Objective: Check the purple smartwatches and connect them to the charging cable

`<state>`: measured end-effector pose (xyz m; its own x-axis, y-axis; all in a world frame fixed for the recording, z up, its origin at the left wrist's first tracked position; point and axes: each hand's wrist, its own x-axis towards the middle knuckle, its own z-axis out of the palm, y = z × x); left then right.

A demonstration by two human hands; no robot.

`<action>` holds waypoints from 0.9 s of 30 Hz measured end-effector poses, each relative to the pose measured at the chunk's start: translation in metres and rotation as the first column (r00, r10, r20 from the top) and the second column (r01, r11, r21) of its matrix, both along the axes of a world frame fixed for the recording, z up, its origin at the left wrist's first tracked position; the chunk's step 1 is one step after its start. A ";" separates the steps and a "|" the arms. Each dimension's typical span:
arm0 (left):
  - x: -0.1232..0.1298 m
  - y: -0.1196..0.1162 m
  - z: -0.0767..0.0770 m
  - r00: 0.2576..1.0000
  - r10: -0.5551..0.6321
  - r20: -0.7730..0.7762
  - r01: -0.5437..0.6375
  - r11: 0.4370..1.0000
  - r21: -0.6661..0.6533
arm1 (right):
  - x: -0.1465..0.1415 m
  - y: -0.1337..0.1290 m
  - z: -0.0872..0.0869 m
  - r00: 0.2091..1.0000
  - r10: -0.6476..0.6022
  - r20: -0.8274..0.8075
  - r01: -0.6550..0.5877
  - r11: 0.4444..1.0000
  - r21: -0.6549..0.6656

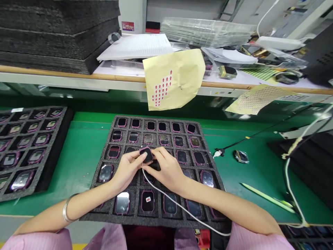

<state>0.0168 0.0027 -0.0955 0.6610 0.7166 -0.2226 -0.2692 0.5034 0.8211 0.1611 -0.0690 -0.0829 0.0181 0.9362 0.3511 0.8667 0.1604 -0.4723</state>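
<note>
Above the middle of a dark foam tray (122, 219), a purple-framed smartwatch body (147, 155) is held up with its black screen facing me. My left hand (129, 169) grips it from the left, thumb lying on the screen. From the other side my right hand (166, 168) is closed at the watch's right edge, its thumb near the lower edge. A white cable (171, 199) runs from under the watch, below my right forearm, towards the tray's front right corner. Its end at the watch is hidden by my fingers. More purple-framed watch bodies fill the tray's compartments; one (148, 201) carries a small white sticker.
Another watch-filled foam tray (49, 166) lies left. On the green bench to the right are a bagged coiled item (240, 156), a light green pen-like tool (266, 197) and cables. A shelf edge (125, 77) with hanging yellow sheets (174, 80) crosses behind; black foam (47, 34) is stacked on it.
</note>
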 end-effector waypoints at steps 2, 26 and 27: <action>0.000 0.001 -0.001 0.999 -0.035 -0.008 0.035 0.999 -0.013 | -0.001 0.000 -0.002 0.999 -0.016 0.043 0.015 1.000 0.018; -0.005 0.000 -0.007 0.985 -0.011 -0.173 0.039 0.986 0.160 | -0.004 -0.002 -0.007 0.986 -0.038 0.161 0.004 0.979 0.202; -0.006 0.000 -0.007 0.984 -0.018 -0.179 0.049 0.984 0.169 | -0.003 -0.002 -0.007 0.986 -0.039 0.160 0.006 0.980 0.198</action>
<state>0.0112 0.0027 -0.1021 0.6467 0.7322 -0.2136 -0.0976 0.3572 0.9289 0.1578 -0.0714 -0.0896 -0.0341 0.8489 0.5274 0.9336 0.2154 -0.2865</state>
